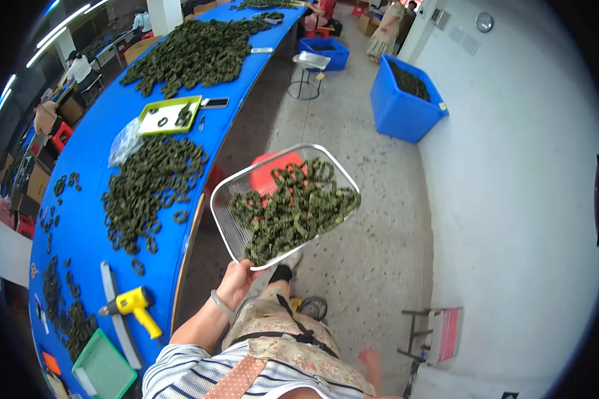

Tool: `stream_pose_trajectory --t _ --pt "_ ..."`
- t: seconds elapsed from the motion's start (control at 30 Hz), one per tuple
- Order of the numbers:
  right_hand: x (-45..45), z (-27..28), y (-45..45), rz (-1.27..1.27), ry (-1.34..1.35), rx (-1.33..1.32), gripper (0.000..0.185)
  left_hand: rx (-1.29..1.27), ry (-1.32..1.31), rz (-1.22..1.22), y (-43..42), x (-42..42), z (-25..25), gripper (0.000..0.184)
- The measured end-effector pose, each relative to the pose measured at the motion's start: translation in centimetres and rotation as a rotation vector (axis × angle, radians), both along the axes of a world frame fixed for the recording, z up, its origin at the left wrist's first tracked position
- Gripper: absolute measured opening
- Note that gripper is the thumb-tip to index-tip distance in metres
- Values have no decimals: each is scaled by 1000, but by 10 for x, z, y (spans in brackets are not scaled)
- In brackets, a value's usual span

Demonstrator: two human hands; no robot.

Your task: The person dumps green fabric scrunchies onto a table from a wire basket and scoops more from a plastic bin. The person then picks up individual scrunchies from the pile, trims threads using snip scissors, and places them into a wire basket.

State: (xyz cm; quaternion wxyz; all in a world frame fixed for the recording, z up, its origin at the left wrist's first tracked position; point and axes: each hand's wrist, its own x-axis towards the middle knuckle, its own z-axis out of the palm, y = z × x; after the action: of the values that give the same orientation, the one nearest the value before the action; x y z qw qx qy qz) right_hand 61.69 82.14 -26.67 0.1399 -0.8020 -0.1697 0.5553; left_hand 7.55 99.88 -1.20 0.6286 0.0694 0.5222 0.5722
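Observation:
My left hand, with a bangle on the wrist, is closed on the near rim of a wire mesh basket. The basket hangs tilted in front of me, beside the table edge. Inside it lies a loose heap of dark green rings that look like fabric hair ties. Low at my right side is my right hand, away from the basket; it is small and blurred, and its fingers do not show clearly. Part of a red stool shows through and behind the basket.
On the long blue table lie heaps of green rings, a yellow-green tray, a yellow heat gun and a green tray. Blue bins, a wire-legged stool and a folding chair stand on the floor. Several people sit or stand farther back.

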Motion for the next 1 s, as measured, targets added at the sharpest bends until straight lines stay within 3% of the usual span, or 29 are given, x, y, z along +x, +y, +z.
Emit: stream_pose_trajectory --t 0.07,0.13,0.23,0.3,0.33,0.43,0.53,0.57,0.6,0.63,0.67,0.73,0.87,1.0 --pt "2 -3 105 -35 -38 75 33 3 -23 -9 54 -2 -33 26" --pt "-30 35 226 -82 -90 156 34 -3 -47 7 116 7 -12 30" --pt "-65 74 387 255 -160 261 34 -36 -93 0 207 14 8 34" --pt "-90 83 462 143 -78 495 32 -45 -99 -3 265 16 12 32" --pt "-96 84 484 77 -34 605 31 -44 -107 2 293 17 6 31" --pt "-98 79 512 265 -183 577 29 -44 -123 -10 353 23 12 28" --pt "-63 19 489 375 -167 353 32 -39 -137 -69 414 35 29 26" --pt "-39 -21 480 1048 -470 238 31 -68 -143 -91 437 40 32 26" --pt "-27 -33 472 1183 -452 210 30 -98 -151 -114 460 45 32 26" --pt "-25 -38 477 1147 -393 140 30 -121 -159 -97 483 52 26 25" --pt "-26 -40 489 883 -290 29 29 -131 -170 -87 505 57 9 24" --pt "-20 -43 530 590 -212 -76 28 -149 -192 -70 552 68 -26 23" --pt "11 -64 631 444 -188 -115 26 -153 -163 -87 651 98 -51 23" --pt "70 -101 723 319 -195 -119 24 -109 -162 -138 754 133 -34 25"
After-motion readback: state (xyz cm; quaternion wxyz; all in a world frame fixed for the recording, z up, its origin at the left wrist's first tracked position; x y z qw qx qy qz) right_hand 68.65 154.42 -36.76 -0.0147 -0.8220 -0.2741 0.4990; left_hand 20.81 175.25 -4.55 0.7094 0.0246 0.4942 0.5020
